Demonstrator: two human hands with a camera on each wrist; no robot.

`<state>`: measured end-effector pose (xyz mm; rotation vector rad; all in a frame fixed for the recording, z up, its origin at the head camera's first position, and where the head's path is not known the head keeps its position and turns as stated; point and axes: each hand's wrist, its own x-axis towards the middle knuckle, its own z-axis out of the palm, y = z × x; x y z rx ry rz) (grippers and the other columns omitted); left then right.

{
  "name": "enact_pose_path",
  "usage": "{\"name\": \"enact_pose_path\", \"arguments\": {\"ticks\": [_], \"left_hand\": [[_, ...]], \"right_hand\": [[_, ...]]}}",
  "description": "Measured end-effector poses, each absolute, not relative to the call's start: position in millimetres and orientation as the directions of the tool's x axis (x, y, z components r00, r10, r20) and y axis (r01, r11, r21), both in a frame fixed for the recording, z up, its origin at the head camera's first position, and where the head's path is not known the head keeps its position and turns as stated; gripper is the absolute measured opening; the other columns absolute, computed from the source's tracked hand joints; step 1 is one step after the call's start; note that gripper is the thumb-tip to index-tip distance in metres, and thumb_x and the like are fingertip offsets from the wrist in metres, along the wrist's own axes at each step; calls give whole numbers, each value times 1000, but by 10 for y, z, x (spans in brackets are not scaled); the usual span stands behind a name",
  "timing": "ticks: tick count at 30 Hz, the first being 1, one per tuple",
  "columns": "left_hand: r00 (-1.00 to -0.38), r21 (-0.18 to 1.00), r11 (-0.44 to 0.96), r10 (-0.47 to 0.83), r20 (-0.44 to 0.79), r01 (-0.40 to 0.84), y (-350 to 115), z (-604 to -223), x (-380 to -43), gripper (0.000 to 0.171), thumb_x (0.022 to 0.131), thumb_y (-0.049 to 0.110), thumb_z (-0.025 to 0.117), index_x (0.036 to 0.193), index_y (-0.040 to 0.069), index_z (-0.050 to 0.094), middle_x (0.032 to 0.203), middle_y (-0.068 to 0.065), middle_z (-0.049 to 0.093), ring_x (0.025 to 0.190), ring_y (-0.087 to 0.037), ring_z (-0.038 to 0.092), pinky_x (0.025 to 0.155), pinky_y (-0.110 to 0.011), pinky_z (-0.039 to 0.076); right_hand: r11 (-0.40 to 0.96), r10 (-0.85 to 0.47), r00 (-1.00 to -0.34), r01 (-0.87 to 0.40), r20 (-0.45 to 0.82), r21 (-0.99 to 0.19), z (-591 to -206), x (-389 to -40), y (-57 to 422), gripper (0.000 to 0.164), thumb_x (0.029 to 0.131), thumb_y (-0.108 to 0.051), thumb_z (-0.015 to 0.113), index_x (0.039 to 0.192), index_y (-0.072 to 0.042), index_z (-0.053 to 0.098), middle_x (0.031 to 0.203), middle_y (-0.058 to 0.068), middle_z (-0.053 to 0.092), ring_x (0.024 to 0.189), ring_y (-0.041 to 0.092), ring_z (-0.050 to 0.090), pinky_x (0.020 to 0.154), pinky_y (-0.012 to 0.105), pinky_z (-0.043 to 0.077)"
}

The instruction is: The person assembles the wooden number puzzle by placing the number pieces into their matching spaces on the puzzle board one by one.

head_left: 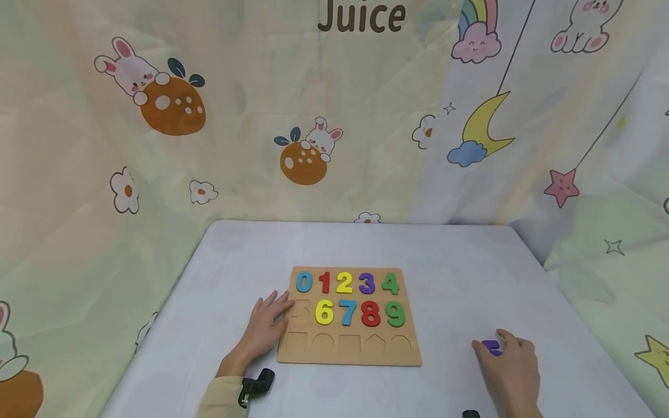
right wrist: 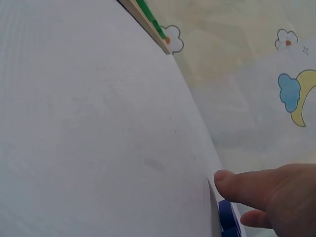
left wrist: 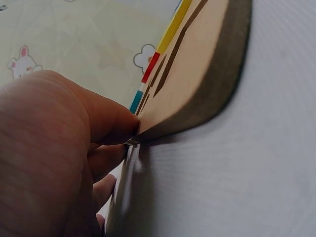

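A wooden number puzzle board lies on the white table. Coloured numbers 0 to 4 fill its top row, and 6, 7, 8 and 9 stand in the second row, right of a bare outlined slot. My left hand rests against the board's left edge; in the left wrist view its thumb touches the board's side. At the right, my right hand is over a purple number piece on the table, thumb and forefinger spread around it. The hand partly hides the piece, which also shows in the right wrist view.
The bottom row of the board holds several outlined shapes. White table surface lies between the board and my right hand. A black wrist strap mount sits on the left wrist. Printed cloth hangs behind and beside the table.
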<state>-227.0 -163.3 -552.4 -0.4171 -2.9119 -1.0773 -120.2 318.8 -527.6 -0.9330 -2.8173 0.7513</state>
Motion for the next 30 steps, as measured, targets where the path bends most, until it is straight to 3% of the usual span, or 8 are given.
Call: {"name": "enact_pose_path", "arguments": {"ticks": [10, 20, 25, 30], "left_hand": [[-965, 637, 728, 238, 114, 254, -1636, -5543, -2268, 40, 93, 10, 58, 133, 11, 60, 152, -5, 42, 148, -31, 22, 121, -51, 1], [-958, 620, 732, 246, 145, 282, -1621, -5532, -2270, 40, 93, 9, 59, 133, 10, 61, 151, -8, 44, 146, -34, 24, 121, -54, 4], [-960, 624, 731, 245, 139, 277, -1624, -5518, -2266, 40, 93, 9, 58, 133, 11, 60, 151, -7, 43, 146, -33, 24, 121, -53, 3], [-955, 623, 725, 250, 162, 295, -1624, -5525, -2262, 40, 92, 8, 59, 132, 9, 61, 150, -9, 45, 145, -36, 25, 120, -56, 5]], "right_hand": [[691, 531, -839, 511, -122, -511, -5240, -1186, 3111, 81, 86, -44, 68, 143, 5, 38, 137, 38, 31, 124, 57, 34, 103, 69, 32], [784, 274, -946, 324, -173, -529, -5222, -1109, 3119, 85, 80, -29, 78, 145, 3, 35, 147, 33, 27, 132, 55, 28, 106, 69, 29], [818, 204, -974, 223, -95, -530, -5238, -1046, 3176, 71, 82, -16, 74, 142, 4, 41, 145, 34, 30, 126, 55, 39, 99, 63, 43], [824, 217, -976, 180, 4, -537, -5269, -1018, 3217, 60, 82, -12, 74, 134, 4, 50, 136, 31, 44, 106, 41, 58, 83, 50, 55]]}}
